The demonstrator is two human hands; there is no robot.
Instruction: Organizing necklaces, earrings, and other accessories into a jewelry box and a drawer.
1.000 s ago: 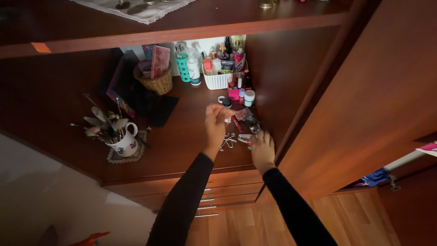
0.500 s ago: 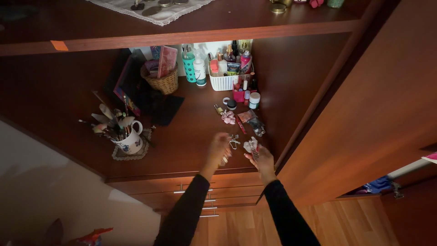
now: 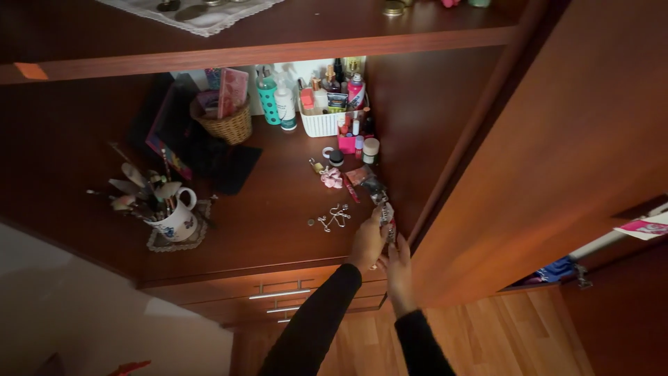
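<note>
My left hand and my right hand meet at the front right corner of the brown wooden shelf. Together they grip a small white ribbed object with a red part, lifted just above the shelf edge. Left of my hands lies a tangle of small metal pieces with a coin-like disc beside it. A pink scrunchie and small clear packets lie further back.
A white mug of brushes stands on a doily at the left. At the back are a wicker basket, bottles and a white basket of cosmetics. The open cupboard door stands at the right, drawers below.
My left hand let go of the pink scrunchie at the back and came forward. My right hand picked up the white and red object, and both hands now grip it at the shelf's front.
</note>
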